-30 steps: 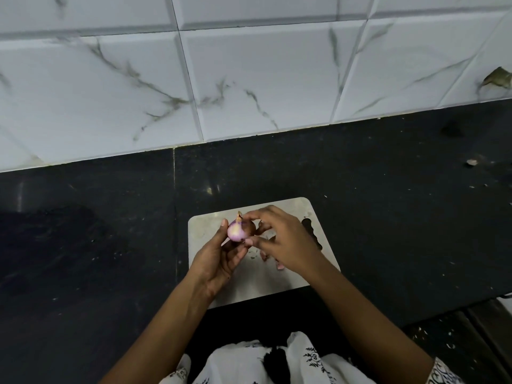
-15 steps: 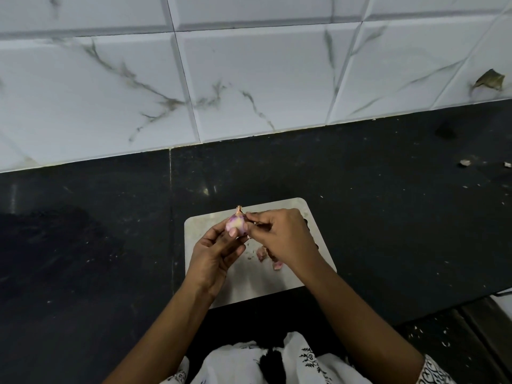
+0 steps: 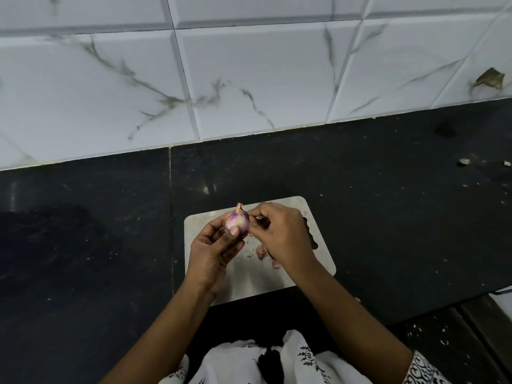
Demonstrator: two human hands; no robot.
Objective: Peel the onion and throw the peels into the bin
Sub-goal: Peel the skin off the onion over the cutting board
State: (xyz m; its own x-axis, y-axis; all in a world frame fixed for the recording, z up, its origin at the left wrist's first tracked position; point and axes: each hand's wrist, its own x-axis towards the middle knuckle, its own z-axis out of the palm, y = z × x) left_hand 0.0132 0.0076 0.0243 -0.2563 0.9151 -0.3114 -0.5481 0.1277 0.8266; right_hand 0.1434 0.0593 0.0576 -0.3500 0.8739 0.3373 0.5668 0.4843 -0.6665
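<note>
A small purple-and-white onion with a dry tip pointing up is held above the light cutting board. My left hand grips it from below and the left, thumb pressed on its front. My right hand is at the onion's right side, fingertips pinched on a bit of its skin. A few pinkish peel pieces lie on the board under my right hand. No bin is in view.
The board lies on a dark stone counter backed by a white marbled tile wall. Small scraps lie at the counter's far right. A dark object on the board is mostly hidden behind my right hand.
My left hand has turned the onion slightly, and its thumb now rests on the front. My right fingers have shifted along the onion's right side, still pinching skin.
</note>
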